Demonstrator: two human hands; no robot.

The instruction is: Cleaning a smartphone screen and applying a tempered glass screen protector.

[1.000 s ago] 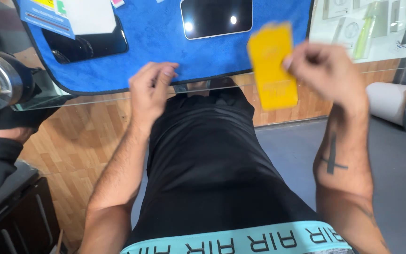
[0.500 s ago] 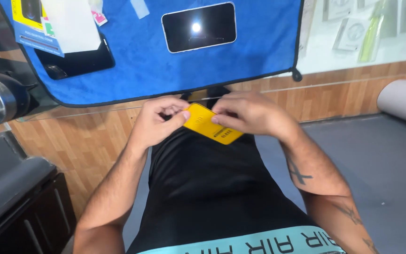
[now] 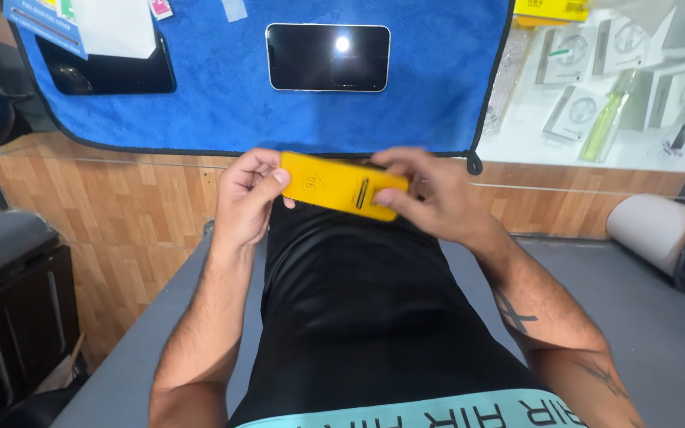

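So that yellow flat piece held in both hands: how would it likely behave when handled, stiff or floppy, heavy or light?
The yellow flat piece looks thin and lies straight between the left hand and right hand, so it is probably fairly stiff. Pinched by fingertips alone, it seems light. Its smooth, glossy-looking face may be slippery, and something this thin could crack if bent.

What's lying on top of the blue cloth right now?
On the blue cloth a dark phone lies face up mid-cloth. At the cloth's left end lies a black device, partly covered by a white packet. A small clear tab sits at the top edge. Whatever is under them is hidden.
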